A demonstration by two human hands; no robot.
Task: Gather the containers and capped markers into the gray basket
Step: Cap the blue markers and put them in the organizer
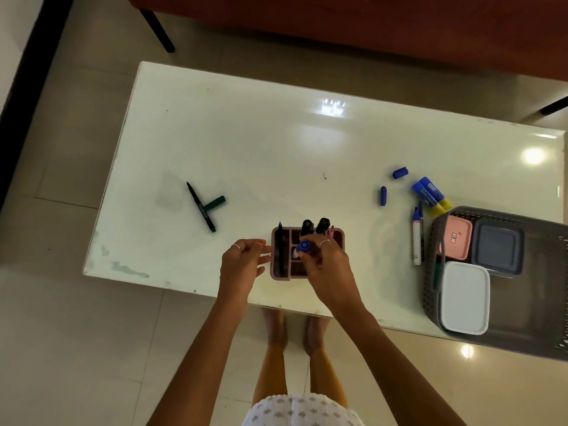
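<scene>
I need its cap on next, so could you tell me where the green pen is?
Head view, table's left side: the green pen lies uncapped beside its green cap.

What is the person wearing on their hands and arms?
Both arms are bare, with no sleeves, watch or bracelet showing. The left hand has a thin silver-looking ring on one finger. The right hand wears a similar thin ring. No gloves. At the bottom edge there is a white garment with a small repeated pattern.

open tabletop (pixel 276 142), loose caps (pixel 383 196) before basket (pixel 436 241)
</scene>
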